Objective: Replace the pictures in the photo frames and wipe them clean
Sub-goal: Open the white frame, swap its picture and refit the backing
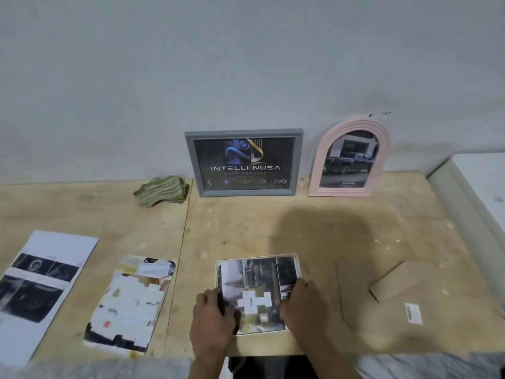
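A white photo frame (258, 257) lies flat near the table's front edge with a printed picture (257, 285) lying on it. My left hand (211, 318) curls its fingers over the frame's left edge. My right hand (303, 305) curls over the picture's right edge. A grey frame (244, 162) with a dark logo print and a pink arched frame (351, 157) holding a truck photo lean upright against the wall. A brown backing board (382, 310) with a stand flap lies to the right.
A folded green cloth (162, 190) sits at the back left of the wooden table (246, 228). Two loose prints lie at the left: a colourful one (131, 305) and a black-and-white sheet (41, 288). A white ledge (481, 187) borders the table's right side.
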Tool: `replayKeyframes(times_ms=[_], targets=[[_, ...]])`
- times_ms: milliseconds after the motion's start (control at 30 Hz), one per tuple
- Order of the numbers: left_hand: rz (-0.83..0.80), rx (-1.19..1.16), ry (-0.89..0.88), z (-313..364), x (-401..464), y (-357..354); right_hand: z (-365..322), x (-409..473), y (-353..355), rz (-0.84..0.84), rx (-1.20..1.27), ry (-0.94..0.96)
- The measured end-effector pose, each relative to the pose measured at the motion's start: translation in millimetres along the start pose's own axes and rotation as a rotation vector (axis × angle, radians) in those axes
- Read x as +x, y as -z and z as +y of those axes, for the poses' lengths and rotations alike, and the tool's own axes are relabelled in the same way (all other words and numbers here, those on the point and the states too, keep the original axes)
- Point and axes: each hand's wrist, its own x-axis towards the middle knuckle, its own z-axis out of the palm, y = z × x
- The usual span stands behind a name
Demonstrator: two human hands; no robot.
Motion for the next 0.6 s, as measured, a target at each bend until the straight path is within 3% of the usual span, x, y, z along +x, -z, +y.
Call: replayKeyframes(times_ms=[167, 367, 500, 600], targets=[[0.067, -0.105, 0.100, 10, 1, -9, -5, 0, -7, 0.007, 0.018, -0.071], [0.039, -0.236, 0.257, 19, 10, -10, -2, 15, 3, -0.082, 0.251, -0.153], [-0.019, -0.254, 0.259, 27, 3, -10, 1, 16, 11, -0.201, 0.305, -0.105], [0.007, -0.143, 0.188, 29, -6, -8, 5, 14, 14, -0.174, 0.238, -0.066]])
